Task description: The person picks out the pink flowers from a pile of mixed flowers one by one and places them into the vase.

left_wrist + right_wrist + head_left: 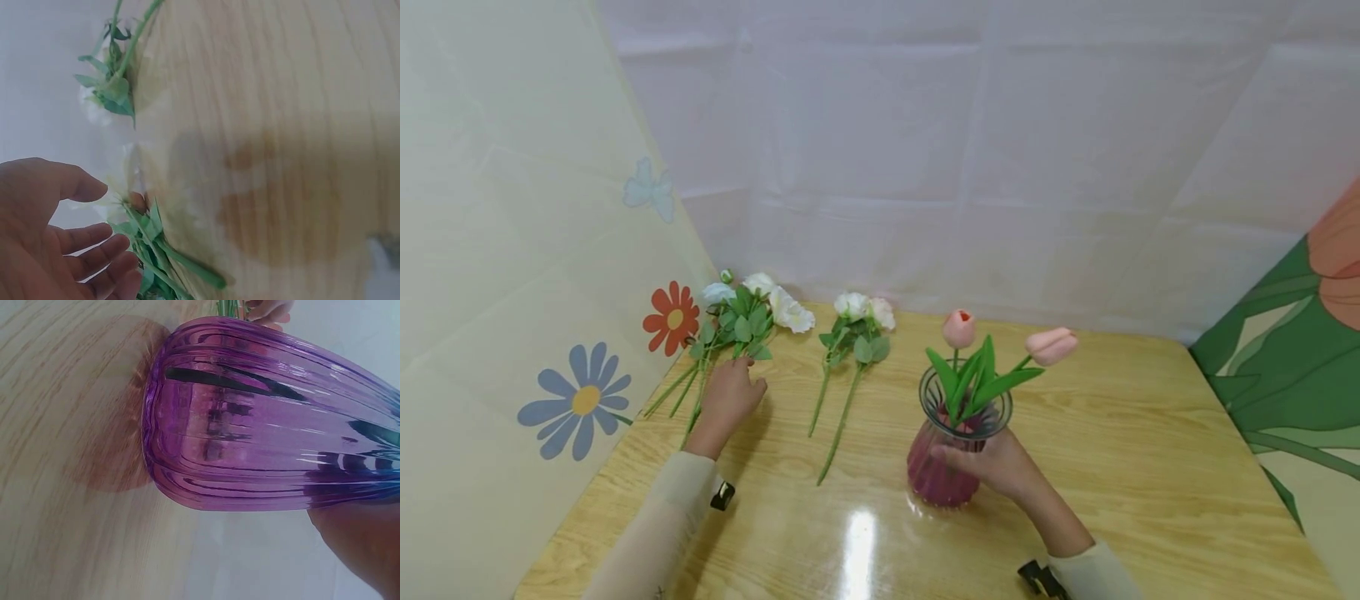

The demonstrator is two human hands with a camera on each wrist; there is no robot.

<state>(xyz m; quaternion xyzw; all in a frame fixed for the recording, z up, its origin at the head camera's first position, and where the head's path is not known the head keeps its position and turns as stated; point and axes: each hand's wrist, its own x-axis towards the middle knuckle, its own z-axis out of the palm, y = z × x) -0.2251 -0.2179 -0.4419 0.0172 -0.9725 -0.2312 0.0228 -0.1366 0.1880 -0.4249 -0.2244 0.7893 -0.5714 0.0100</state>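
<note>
My right hand (1003, 462) grips the neck of a ribbed, see-through purple glass vase (942, 475) that stands upright on the table. Two pink tulips (958, 330) with green leaves lean out of its rim. In the right wrist view the vase (250, 425) fills the middle, and most of the hand is out of sight. Over at the left, my left hand (730, 396) reaches to a bunch of white flowers (741, 321) with green stems. The left wrist view shows this hand (69, 237) with thumb and loosely bent fingers apart, close by the stems (165, 262); whether they touch is unclear.
Two pale roses (853, 321) lie between the bunch and the vase, their stems pointing toward me. A light wood table (1150, 450) carries everything. Hung cloth (955, 167) closes off the back, and flower-printed sheets (580, 400) stand along both sides.
</note>
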